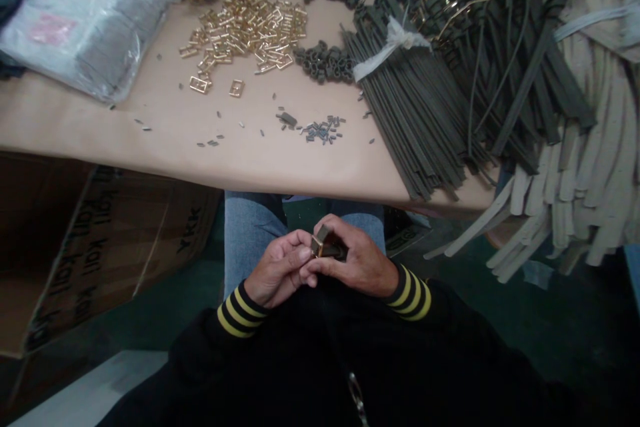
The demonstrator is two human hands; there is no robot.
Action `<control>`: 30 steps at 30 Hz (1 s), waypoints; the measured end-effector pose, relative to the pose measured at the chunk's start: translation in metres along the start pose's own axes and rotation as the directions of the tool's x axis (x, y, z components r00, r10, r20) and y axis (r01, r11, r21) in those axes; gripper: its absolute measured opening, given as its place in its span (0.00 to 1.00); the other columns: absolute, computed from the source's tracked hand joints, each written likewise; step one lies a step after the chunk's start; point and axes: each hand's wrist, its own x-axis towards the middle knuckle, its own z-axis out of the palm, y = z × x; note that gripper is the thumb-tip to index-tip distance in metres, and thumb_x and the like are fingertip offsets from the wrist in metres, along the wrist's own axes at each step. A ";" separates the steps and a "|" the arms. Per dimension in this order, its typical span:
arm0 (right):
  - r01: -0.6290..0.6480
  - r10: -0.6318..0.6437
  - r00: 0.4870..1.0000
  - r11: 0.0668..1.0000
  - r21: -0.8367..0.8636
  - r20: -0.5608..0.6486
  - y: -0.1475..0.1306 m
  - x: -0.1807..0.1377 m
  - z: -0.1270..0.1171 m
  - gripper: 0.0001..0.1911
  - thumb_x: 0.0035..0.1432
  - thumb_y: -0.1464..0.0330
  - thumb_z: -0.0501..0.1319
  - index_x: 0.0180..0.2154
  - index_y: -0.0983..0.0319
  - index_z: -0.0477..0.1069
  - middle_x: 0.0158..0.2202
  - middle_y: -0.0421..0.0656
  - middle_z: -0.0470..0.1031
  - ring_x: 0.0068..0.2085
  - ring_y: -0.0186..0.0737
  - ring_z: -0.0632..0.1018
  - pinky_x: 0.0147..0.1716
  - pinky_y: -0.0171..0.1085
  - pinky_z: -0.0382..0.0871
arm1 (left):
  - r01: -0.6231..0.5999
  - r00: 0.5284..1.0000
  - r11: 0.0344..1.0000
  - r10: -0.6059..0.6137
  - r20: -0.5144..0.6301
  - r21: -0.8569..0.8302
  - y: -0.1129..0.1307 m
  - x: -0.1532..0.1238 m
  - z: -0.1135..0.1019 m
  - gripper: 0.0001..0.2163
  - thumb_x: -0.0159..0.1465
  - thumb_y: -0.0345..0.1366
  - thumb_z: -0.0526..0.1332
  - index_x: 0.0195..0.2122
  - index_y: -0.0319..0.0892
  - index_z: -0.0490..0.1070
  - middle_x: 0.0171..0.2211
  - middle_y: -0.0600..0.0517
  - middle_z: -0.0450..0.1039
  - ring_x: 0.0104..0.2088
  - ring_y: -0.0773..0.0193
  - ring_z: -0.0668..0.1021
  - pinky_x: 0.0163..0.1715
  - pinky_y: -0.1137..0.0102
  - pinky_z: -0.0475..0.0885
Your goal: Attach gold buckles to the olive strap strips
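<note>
Above my lap, my left hand (280, 267) and my right hand (361, 261) meet around one small piece of work. My left thumb and fingers pinch a gold buckle (317, 247) at its near side. A dark olive strap (330, 250) runs from the buckle into my right hand, whose fingers curl round it. Most of the strap is hidden by the fingers, so I cannot tell how it passes through the buckle. Both hands are closed and are below the table's front edge.
On the table (225, 163) lie a pile of gold buckles (250, 30), dark strap loops (325, 61), small metal pieces (323, 130), bundled olive straps (400, 100) and beige straps (605, 167). A plastic-wrapped package (90, 20) sits at left. A cardboard box (135, 240) stands below.
</note>
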 end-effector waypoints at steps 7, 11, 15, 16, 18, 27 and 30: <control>-0.035 0.037 0.999 0.999 0.037 -0.036 0.000 0.000 0.002 0.07 0.51 0.67 0.58 0.26 0.62 0.61 0.25 0.38 0.62 0.27 0.31 0.65 0.27 0.32 0.61 | -0.001 0.999 1.000 0.001 -0.034 0.004 0.000 0.000 0.003 0.08 0.49 0.29 0.64 0.27 0.35 0.65 0.18 0.57 0.62 0.18 0.76 0.65 0.16 0.79 0.69; -0.100 0.103 0.995 0.975 0.197 -0.009 0.003 -0.004 0.005 0.11 0.50 0.68 0.59 0.35 0.61 0.59 0.28 0.38 0.63 0.27 0.30 0.67 0.27 0.32 0.64 | -0.015 0.999 1.000 0.015 -0.030 0.001 0.002 -0.001 0.002 0.08 0.50 0.31 0.63 0.26 0.36 0.64 0.17 0.57 0.61 0.17 0.76 0.64 0.14 0.80 0.67; -0.114 0.098 0.993 0.941 0.318 0.068 0.003 -0.005 0.004 0.26 0.50 0.68 0.59 0.49 0.60 0.50 0.31 0.39 0.64 0.25 0.29 0.69 0.24 0.31 0.66 | 0.013 1.000 1.000 -0.012 0.011 -0.020 0.004 -0.002 0.000 0.07 0.49 0.32 0.63 0.27 0.36 0.64 0.18 0.56 0.62 0.16 0.76 0.63 0.12 0.81 0.64; -0.097 0.078 0.994 0.954 0.284 0.078 0.003 -0.005 0.003 0.25 0.50 0.68 0.58 0.49 0.60 0.52 0.31 0.40 0.64 0.26 0.30 0.69 0.25 0.31 0.66 | 0.029 0.999 0.999 -0.029 0.023 -0.028 0.004 -0.003 -0.001 0.07 0.49 0.32 0.63 0.27 0.36 0.64 0.19 0.55 0.62 0.16 0.76 0.63 0.11 0.81 0.64; -0.045 0.032 0.996 0.983 0.178 0.080 0.002 -0.004 0.001 0.19 0.51 0.68 0.58 0.46 0.62 0.58 0.32 0.42 0.66 0.30 0.32 0.71 0.28 0.32 0.67 | 0.073 0.996 0.996 -0.071 0.049 -0.054 0.004 -0.003 -0.002 0.08 0.49 0.32 0.62 0.28 0.35 0.65 0.19 0.56 0.61 0.16 0.77 0.63 0.11 0.81 0.62; 0.256 -0.258 0.966 0.915 -0.313 0.035 0.003 -0.005 0.002 0.11 0.56 0.72 0.52 0.43 0.64 0.64 0.33 0.47 0.72 0.34 0.39 0.73 0.33 0.38 0.69 | 0.152 0.987 0.972 -0.140 0.074 -0.181 0.006 -0.003 -0.011 0.05 0.49 0.31 0.60 0.25 0.36 0.63 0.19 0.56 0.60 0.17 0.75 0.64 0.11 0.82 0.63; 0.268 -0.284 0.958 0.868 -0.418 0.024 0.004 -0.008 0.002 0.10 0.57 0.73 0.50 0.41 0.64 0.65 0.29 0.47 0.72 0.31 0.39 0.73 0.31 0.38 0.70 | 0.115 0.993 0.984 -0.109 0.051 -0.136 0.005 -0.002 -0.008 0.07 0.51 0.34 0.61 0.26 0.36 0.64 0.22 0.54 0.62 0.20 0.73 0.67 0.13 0.79 0.68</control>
